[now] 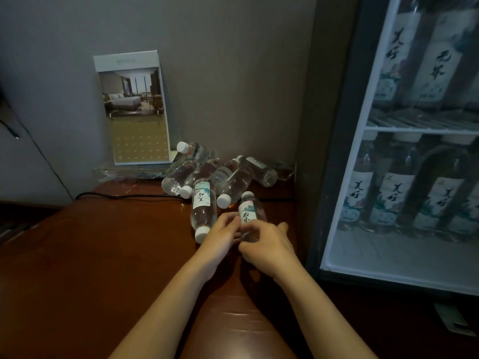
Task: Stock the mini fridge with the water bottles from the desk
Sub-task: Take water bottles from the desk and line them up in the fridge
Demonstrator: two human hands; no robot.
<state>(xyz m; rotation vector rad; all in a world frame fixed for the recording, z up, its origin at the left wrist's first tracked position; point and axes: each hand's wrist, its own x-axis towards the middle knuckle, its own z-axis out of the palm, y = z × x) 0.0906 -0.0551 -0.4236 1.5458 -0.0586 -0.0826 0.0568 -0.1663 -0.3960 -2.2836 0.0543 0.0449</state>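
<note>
The right hand (267, 244) is gripping a small clear plastic water bottle (250, 212) with a white cap and a white label with black brush writing. Its fingers are curling round the lower part of the bottle, so this hand is closed on it. The left hand (223, 234) is coming to the same bottle from the other side. Its fingers (233, 219) are bent and their tips are touching the left edge of the label, so it is also holding the bottle, but more lightly. The bottle is leaning away from the person, with the cap pointing up and away from the hands, and I cannot tell if its bottom is touching the dark brown wooden desk (103, 255). Just left of the left hand, a second lying bottle (203, 211) is resting on the desk with its white cap beside the left wrist. Behind both hands, near the grey wall, a pile of clear bottles (220, 174) is lying in disorder. To the right of the right hand, the black-framed mini fridge (334, 177) is showing rows of standing labelled bottles (394, 200) on two levels. Far behind the left hand, a tall white card with a room photo (134, 107) is standing, and a black cable (124, 195) is lying across the desk.
</note>
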